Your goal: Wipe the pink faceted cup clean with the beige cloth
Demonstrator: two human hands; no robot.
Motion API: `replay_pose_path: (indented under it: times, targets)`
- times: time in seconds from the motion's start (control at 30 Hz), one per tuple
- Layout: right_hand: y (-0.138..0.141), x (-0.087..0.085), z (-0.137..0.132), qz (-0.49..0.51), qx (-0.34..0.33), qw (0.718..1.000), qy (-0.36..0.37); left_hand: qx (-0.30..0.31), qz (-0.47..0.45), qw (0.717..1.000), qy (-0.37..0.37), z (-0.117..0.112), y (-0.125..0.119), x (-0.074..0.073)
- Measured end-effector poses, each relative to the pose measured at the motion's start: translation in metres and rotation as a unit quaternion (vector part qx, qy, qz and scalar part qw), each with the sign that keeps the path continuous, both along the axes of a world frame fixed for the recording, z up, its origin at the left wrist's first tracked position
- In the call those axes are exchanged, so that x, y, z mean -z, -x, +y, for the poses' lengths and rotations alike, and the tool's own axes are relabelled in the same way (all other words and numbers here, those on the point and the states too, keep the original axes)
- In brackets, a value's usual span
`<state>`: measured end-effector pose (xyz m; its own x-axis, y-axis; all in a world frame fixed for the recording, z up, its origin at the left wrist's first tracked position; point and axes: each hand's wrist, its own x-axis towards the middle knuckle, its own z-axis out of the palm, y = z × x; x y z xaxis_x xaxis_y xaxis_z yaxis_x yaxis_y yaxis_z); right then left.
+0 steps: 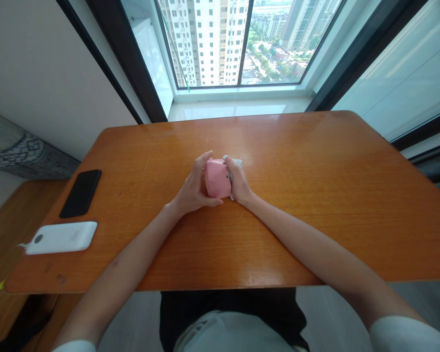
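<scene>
Between my hands, over the middle of the wooden table (315, 195), is a small pink object (217, 179) with faceted sides and a small dark spot on its right side; its exact kind is unclear. My left hand (195, 187) grips it from the left, thumb along the near side and fingers round the far side. On its right side, my right hand (239, 183) is closed on a crumpled white tissue or cloth (237, 163), pressed against the pink object. Most of the white piece is hidden by the right hand.
A black phone (80, 193) lies near the table's left edge. Closer to me is a white power bank or similar device (61, 238) with a cable at its left end. Beyond the table's far edge stands a window (238, 44); a wooden bench (7, 210) is at the left.
</scene>
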<state>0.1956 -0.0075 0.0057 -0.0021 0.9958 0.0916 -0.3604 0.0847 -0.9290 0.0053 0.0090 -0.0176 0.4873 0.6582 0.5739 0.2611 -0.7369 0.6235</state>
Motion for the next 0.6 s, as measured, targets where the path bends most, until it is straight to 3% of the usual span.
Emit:
replay_pose_path:
  times: [0.17, 0.3, 0.37, 0.43, 0.6]
  targets:
    - [-0.001, 0.002, 0.003, 0.017, 0.0, 1.0, 0.006, -0.012, 0.054, 0.996, -0.075, -0.003, 0.0, -0.012]
    - [0.0, 0.003, -0.001, -0.032, 0.012, 0.999, -0.021, -0.026, 0.001, 0.999, 0.019, -0.006, -0.003, -0.016]
    - [0.0, 0.003, -0.002, -0.044, 0.004, 0.999, -0.016, -0.022, -0.014, 0.996, 0.085, -0.005, -0.004, -0.012]
    - [0.0, 0.002, -0.001, -0.036, -0.005, 0.999, -0.006, -0.015, -0.019, 0.995, 0.101, -0.003, -0.003, -0.006]
    - [-0.001, 0.002, 0.005, 0.014, -0.014, 1.0, 0.015, -0.005, 0.047, 0.998, -0.038, -0.001, 0.002, -0.002]
